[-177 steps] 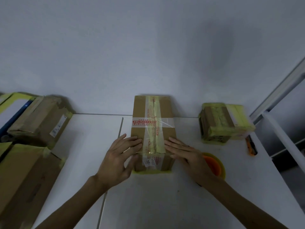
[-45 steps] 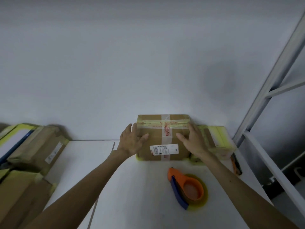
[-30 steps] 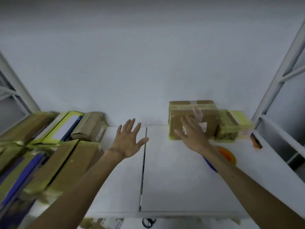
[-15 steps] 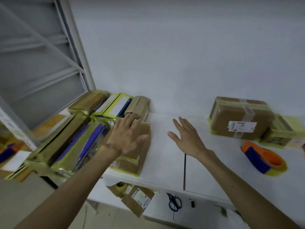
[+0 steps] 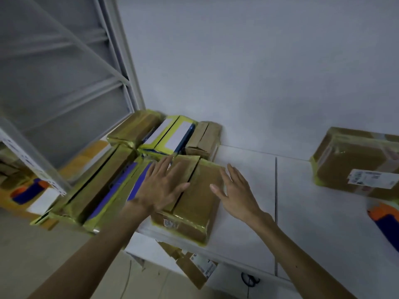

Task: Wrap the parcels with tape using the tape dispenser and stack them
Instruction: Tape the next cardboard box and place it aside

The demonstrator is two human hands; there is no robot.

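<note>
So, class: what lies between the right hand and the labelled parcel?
Between the right hand and labelled parcel: bare table, crossed by a dark seam, per the head view.

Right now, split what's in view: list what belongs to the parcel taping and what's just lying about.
Job: flat brown cardboard parcel under the left hand; taped brown box with white label; orange-and-blue tape dispenser.
Lying about: black scissors; torn cardboard box beside them.

At 4 o'clock the tape dispenser is cut by the right edge, only its orange-and-blue end showing. At 3 o'clock the taped parcel is cut there too. The print on its label is too small to read. The left hand covers part of the near parcel.
</note>
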